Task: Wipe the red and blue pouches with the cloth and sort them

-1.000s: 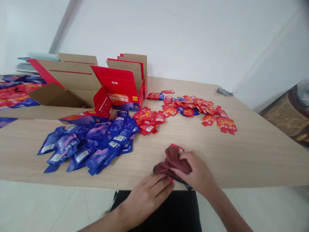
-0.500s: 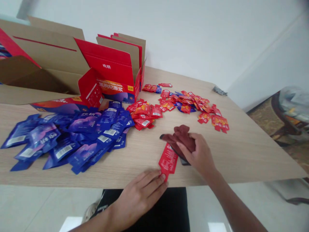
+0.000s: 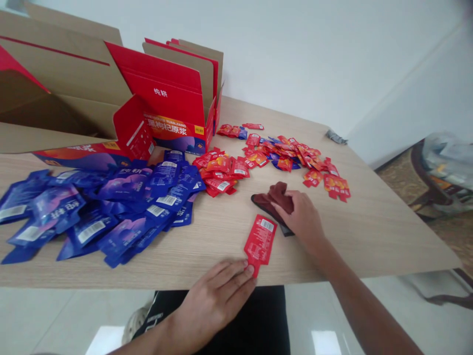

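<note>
A single red sachet (image 3: 260,241) lies flat near the front edge of the wooden table (image 3: 369,231). My left hand (image 3: 218,301) rests at the table edge with fingers stretched out, fingertips touching the sachet's lower end. My right hand (image 3: 301,219) is closed on a crumpled dark red cloth (image 3: 275,196) lying just beyond the sachet. A dark flat object pokes out from under the cloth, mostly hidden.
A heap of blue sachets (image 3: 107,207) covers the left of the table. Red sachets (image 3: 221,172) lie in the middle and further red sachets (image 3: 295,155) are spread behind. Open red cardboard boxes (image 3: 166,108) stand at the back left. A small grey object (image 3: 336,137) lies at the far edge.
My right hand has slid the cloth away from the front edge, uncovering the red sachet. The sachet now lies fully exposed under my left fingertips. The view has shifted left and down.
</note>
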Action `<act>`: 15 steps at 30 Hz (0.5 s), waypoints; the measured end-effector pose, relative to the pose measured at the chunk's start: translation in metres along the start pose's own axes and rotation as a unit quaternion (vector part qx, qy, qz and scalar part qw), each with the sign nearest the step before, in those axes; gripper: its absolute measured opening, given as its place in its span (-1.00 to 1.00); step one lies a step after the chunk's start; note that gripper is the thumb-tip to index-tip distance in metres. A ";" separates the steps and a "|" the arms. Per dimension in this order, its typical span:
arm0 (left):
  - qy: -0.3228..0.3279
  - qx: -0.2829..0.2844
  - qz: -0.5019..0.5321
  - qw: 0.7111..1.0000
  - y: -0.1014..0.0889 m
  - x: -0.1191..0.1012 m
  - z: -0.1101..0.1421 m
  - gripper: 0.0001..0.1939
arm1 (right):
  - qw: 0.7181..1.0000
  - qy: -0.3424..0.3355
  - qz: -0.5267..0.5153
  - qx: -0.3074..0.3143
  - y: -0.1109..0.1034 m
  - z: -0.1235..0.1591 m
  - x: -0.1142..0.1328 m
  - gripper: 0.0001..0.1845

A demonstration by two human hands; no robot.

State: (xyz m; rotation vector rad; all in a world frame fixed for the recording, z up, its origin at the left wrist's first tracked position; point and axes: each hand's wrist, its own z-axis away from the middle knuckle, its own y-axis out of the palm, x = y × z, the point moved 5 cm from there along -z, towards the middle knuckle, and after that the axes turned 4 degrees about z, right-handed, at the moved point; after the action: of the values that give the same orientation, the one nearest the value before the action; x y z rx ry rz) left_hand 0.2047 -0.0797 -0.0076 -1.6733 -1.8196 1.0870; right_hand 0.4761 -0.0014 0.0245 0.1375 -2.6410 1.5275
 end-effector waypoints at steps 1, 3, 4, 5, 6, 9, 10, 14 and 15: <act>-0.004 0.001 0.001 1.000 0.001 0.000 0.000 -0.71 | 0.999 0.018 -0.010 -0.031 -0.009 0.004 0.003 -0.64; -0.010 0.003 0.002 1.000 0.002 0.001 0.001 -0.71 | 0.997 0.017 -0.052 -0.056 -0.025 0.020 0.019 -0.62; -0.012 0.005 0.003 1.000 0.002 0.001 0.002 -0.71 | 0.997 -0.003 -0.076 -0.032 -0.029 0.031 0.031 -0.64; -0.013 0.005 0.004 1.000 0.003 0.001 0.002 -0.71 | 0.993 -0.050 -0.104 0.017 -0.029 0.042 0.046 -0.67; -0.013 0.002 0.006 1.000 0.002 0.001 0.002 -0.71 | 0.985 -0.100 -0.126 0.069 -0.027 0.053 0.060 -0.72; -0.015 -0.005 0.006 1.000 0.001 0.002 0.002 -0.70 | 0.962 -0.167 -0.157 0.151 -0.015 0.069 0.078 -0.78; -0.013 -0.006 0.004 1.000 0.000 0.002 0.001 -0.70 | 0.965 -0.156 -0.150 0.151 -0.009 0.066 0.074 -0.77; 0.004 0.002 -0.002 1.000 0.000 0.002 0.000 -0.69 | 0.990 -0.078 -0.060 0.102 0.009 0.030 0.036 -0.70; 0.005 0.008 -0.002 1.000 0.000 0.002 0.000 -0.69 | 0.994 -0.059 -0.035 0.086 0.011 0.020 0.025 -0.70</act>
State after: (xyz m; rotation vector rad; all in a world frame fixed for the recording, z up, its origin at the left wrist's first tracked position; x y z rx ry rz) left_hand 0.2042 -0.0777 -0.0083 -1.6619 -1.8044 1.0867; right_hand 0.4494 -0.0143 0.0084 0.3386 -2.5551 1.7740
